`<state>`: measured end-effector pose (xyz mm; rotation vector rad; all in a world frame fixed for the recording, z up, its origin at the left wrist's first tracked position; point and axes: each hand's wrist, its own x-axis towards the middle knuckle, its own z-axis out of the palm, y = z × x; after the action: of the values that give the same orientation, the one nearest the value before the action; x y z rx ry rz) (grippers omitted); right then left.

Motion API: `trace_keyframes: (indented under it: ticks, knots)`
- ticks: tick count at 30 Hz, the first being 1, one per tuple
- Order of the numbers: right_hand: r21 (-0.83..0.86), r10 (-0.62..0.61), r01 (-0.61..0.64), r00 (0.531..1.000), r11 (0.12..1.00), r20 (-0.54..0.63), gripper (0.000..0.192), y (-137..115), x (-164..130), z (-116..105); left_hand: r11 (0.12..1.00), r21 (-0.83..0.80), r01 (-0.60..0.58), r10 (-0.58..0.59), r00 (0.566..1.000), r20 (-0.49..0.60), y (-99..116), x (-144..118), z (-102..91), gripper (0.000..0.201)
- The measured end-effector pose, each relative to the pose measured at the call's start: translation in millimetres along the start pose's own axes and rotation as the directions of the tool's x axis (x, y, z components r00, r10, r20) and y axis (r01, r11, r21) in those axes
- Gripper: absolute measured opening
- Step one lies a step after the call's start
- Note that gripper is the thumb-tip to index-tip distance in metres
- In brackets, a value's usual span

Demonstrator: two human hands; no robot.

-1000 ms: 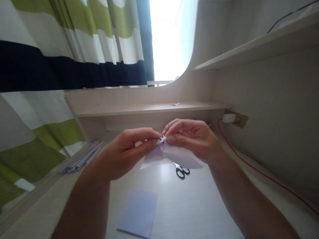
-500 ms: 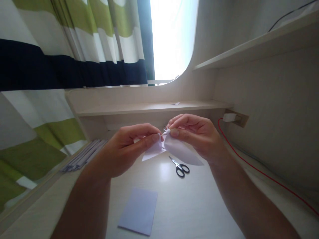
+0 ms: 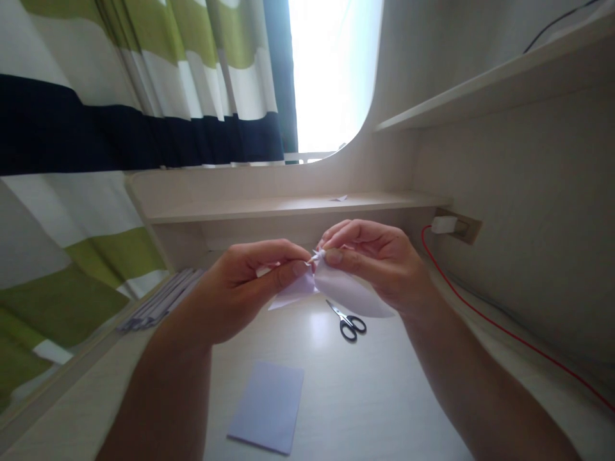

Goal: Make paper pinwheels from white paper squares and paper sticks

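I see the pale wood-grain worktop (image 3: 336, 384) filling the lower view, with a striped green, white and navy curtain (image 3: 120, 128) hanging to its left. A low pale shelf (image 3: 240, 208) runs along the back. A flat lilac rectangular paper sheet (image 3: 266, 406) lies on the worktop near me, untouched and unfolded. A stack of grey folded paper strips (image 3: 161, 304) sits at the left edge.

My left hand (image 3: 240, 291) and right hand (image 3: 379, 259) meet above the worktop, well clear of it, both closed in pinch grips on a small folded pale lilac paper piece (image 3: 331, 291). Thumb and forefinger tips of each hand clamp its pointed top; two flaps hang below, one to each side.

Small black-handled scissors (image 3: 348, 322) lie on the worktop under the paper, blades shut, not touched. A thin red cable (image 3: 504, 330) runs along the right wall.

My read on progress: the folding looks partway done. The held piece already has several creases and a formed tip, but the flaps hang loose, and the second sheet is not started.
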<state>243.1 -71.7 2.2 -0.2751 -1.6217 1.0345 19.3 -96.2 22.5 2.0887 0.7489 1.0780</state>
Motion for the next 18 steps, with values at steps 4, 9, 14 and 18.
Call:
trace_keyframes:
  ticks: [4, 9, 14, 18]
  knots:
    - [-0.030, 0.001, -0.001, 1.000, 1.000, -0.002, 0.008, -0.2, -0.6, -0.9, 1.000, -0.011, 0.010, -0.011, 1.000, -0.014, -0.3, -0.3, 0.7, 0.015]
    - [-0.091, -0.015, 0.015, 1.000, 0.996, -0.005, 0.010, 0.9, -1.4, -1.3, 1.000, 0.022, 0.011, -0.011, 1.000, -0.005, 0.1, -0.9, -0.8, 0.016]
    - [-0.141, -0.037, 0.031, 0.998, 0.990, -0.042, 0.011, 2.6, -1.3, 2.3, 0.999, 0.048, 0.008, -0.009, 1.000, 0.008, 2.1, 1.2, -3.0, 0.016]
    - [-0.095, 0.011, -0.014, 0.999, 0.995, -0.032, 0.014, 6.0, -0.8, 1.9, 0.994, 0.106, 0.012, -0.006, 0.998, -0.057, 4.0, 1.7, -3.5, 0.014]
